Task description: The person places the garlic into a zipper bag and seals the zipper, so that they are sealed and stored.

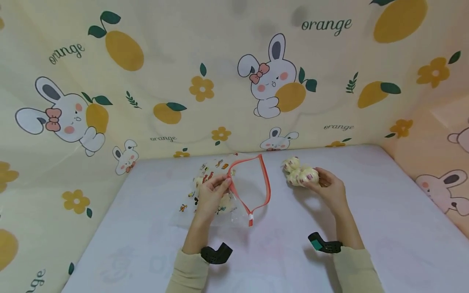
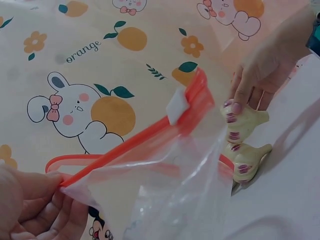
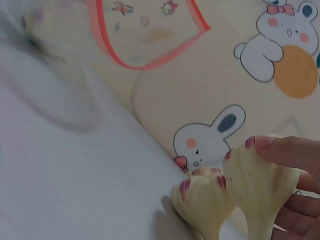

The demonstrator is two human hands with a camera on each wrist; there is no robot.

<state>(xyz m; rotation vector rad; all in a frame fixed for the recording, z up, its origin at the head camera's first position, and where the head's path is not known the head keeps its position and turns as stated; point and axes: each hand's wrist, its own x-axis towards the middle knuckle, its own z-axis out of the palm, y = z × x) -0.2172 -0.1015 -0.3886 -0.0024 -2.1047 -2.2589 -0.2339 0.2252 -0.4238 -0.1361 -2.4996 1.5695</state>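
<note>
My left hand (image 1: 211,197) pinches the red rim of a clear slider zip bag (image 1: 268,183) between thumb and fingers. The bag's mouth gapes, and small cartoon figures are printed on its film. Pale shapes show through the bag; a blurred one at the upper left of the right wrist view has purple marks like garlic. To the right, my right hand (image 1: 332,191) grips a pale garlic bulb (image 3: 260,180) with purple-streaked marks. Beside it are other garlic bulbs (image 1: 292,163), close together. One neighbouring bulb (image 3: 202,205) sits right against the held one.
A white-covered table (image 1: 278,260) lies under everything. Behind it rises a cream curtain (image 1: 220,53) printed with rabbits, oranges and flowers, which also runs along the left and right sides. A black band (image 1: 217,254) with a block is on the left wrist, another (image 1: 325,245) on the right.
</note>
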